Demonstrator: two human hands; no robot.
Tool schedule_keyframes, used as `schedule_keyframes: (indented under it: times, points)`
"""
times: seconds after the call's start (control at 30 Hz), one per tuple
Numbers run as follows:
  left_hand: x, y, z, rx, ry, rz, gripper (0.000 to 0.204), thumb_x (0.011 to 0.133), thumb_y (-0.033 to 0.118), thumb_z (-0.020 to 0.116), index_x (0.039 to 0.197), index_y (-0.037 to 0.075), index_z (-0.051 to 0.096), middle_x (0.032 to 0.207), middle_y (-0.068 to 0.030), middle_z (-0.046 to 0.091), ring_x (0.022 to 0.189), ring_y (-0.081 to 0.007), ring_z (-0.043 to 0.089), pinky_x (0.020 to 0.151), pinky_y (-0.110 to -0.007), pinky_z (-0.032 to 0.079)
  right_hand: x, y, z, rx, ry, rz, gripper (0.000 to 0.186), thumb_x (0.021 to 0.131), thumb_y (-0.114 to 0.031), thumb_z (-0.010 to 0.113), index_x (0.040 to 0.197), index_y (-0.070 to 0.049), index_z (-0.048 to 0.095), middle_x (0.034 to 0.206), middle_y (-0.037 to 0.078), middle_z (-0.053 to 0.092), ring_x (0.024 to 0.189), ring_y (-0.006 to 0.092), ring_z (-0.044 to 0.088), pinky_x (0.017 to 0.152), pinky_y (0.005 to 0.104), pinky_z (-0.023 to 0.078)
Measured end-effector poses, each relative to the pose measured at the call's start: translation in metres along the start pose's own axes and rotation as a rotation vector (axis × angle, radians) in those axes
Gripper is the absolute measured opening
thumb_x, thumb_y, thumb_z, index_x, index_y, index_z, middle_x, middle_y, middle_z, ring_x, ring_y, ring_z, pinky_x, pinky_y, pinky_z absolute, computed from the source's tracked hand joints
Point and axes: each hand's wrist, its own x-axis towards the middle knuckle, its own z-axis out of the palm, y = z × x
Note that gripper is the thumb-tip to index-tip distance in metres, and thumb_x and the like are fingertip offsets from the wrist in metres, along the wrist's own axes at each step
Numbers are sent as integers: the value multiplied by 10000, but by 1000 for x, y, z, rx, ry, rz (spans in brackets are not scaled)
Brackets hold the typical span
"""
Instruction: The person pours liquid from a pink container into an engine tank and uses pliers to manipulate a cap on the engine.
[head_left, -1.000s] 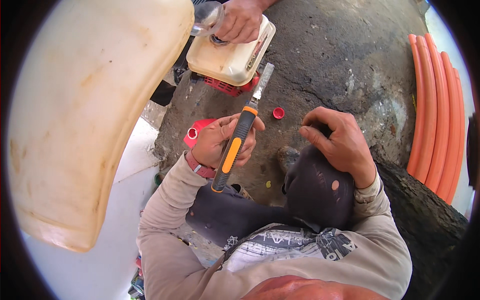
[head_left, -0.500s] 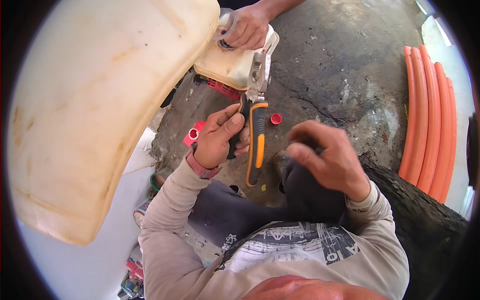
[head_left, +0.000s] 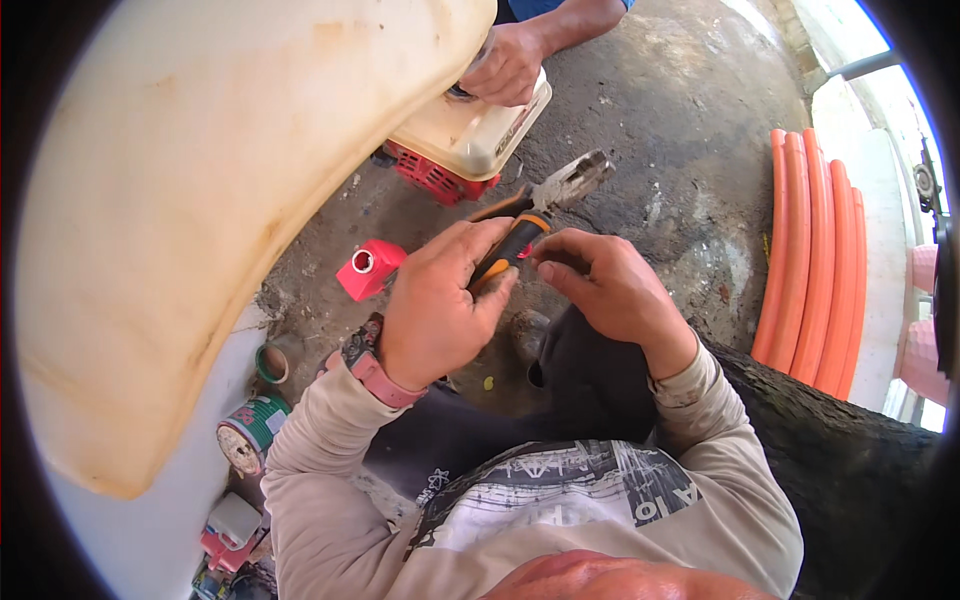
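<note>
My left hand (head_left: pixel 445 300) is closed round a pair of pliers (head_left: pixel 570 180) with black-and-orange handles, tilted with the metal jaws toward the upper right. My right hand (head_left: pixel 600 285) sits just right of the handles, fingers loosely bent, thumb and forefinger apart, with nothing visible between them. Behind the pliers a red cap (head_left: pixel 525 250) is partly hidden. An open red bottle (head_left: pixel 365 272) lies beyond my left hand. Another person's hand (head_left: pixel 500 70) rests at the top of a cream tank (head_left: pixel 480 135) on a red machine (head_left: pixel 430 170).
A large stained plastic container (head_left: pixel 210 200) fills the left. Orange pipes (head_left: pixel 810 260) stand at the right beside dark bark-like material (head_left: pixel 830 440). A tin can (head_left: pixel 250 435), a green ring (head_left: pixel 272 365) and small items (head_left: pixel 230 535) lie lower left on the concrete floor (head_left: pixel 680 120).
The pliers have tipped over from upright toward the upper right, their jaws swinging right. My left hand has turned round the handles. My right hand has moved left, closer to them.
</note>
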Motion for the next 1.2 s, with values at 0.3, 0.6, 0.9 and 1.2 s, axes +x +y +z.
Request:
schedule_keyframes:
  times: [0.3,0.6,0.9,1.2]
  points:
    - [-15,-9,-10,489,-67,53,475,732,-30,691,1196,45,623,935,-111,606,779,-299,624,657,-345,499,-13,11,-10,-114,92,63,130,900,-81,587,968,5,657,860,133,708,821,229,699,753,331,522]
    - [-14,-5,-15,562,-1,148,480,726,-47,691,1194,43,630,925,-117,605,792,-281,624,664,-347,505,-16,12,-12,-103,69,-2,130,900,-76,577,970,2,654,841,119,705,797,224,688,742,325,520]
    - [-6,-5,6,-368,-5,-6,320,955,90,575,1264,18,536,837,-54,568,613,-104,532,522,-274,421,27,54,1,540,-83,-334,575,944,-396,619,1311,5,434,937,97,658,858,187,621,769,332,490]
    - [17,-8,45,-882,42,-370,255,1045,277,410,1124,51,499,647,18,448,432,-68,407,379,-244,350,21,24,4,993,-152,-36,327,1035,-379,433,985,-63,498,662,-18,452,506,80,471,442,240,383]
